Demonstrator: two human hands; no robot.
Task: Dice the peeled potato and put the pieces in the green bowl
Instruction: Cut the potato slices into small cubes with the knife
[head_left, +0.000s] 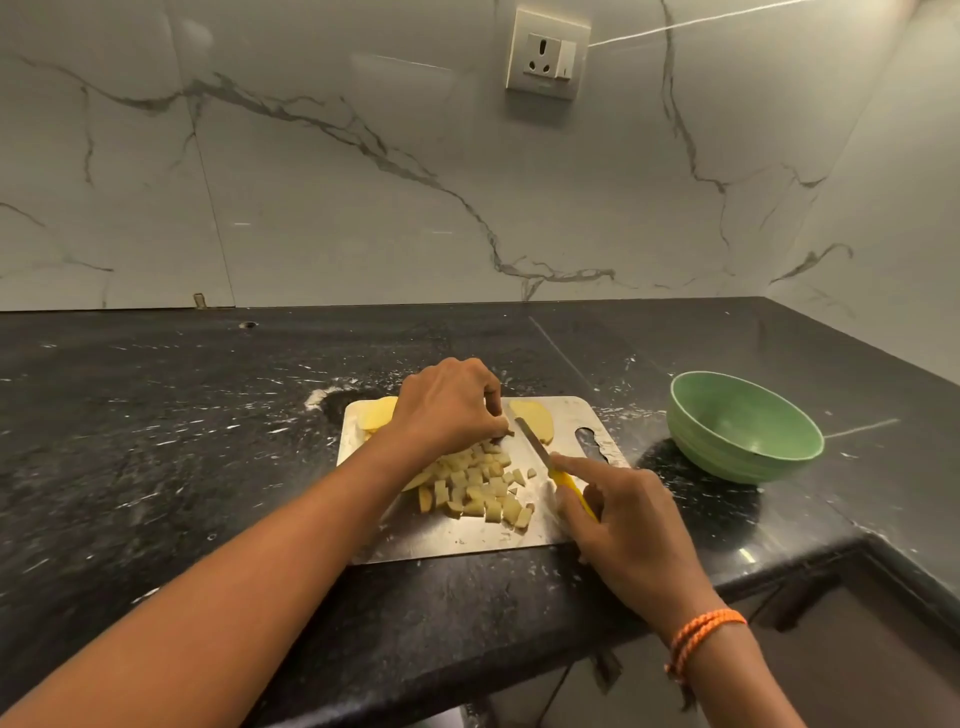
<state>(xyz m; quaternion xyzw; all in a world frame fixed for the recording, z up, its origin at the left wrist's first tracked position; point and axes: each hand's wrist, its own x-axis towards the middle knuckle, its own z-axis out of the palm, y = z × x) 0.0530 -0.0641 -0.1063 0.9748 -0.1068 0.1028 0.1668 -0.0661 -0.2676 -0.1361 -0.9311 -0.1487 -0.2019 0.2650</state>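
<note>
Steel board (457, 540) at frame centre on black counter (156, 441). Diced potato (475, 491) piled mid-board; uncut slices (532, 418) at board's top edge. L hand (449, 408) w/ fingers curled, tips bunched, pinching a piece by the blade. R hand (623, 525) grips yellow-handled knife (553, 467), forefinger straight along its spine. Green bowl (745, 428) at right, off the board.

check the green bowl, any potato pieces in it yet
No, the green bowl shows only its bare inside, while the diced potato pieces lie on the steel cutting board.
</note>
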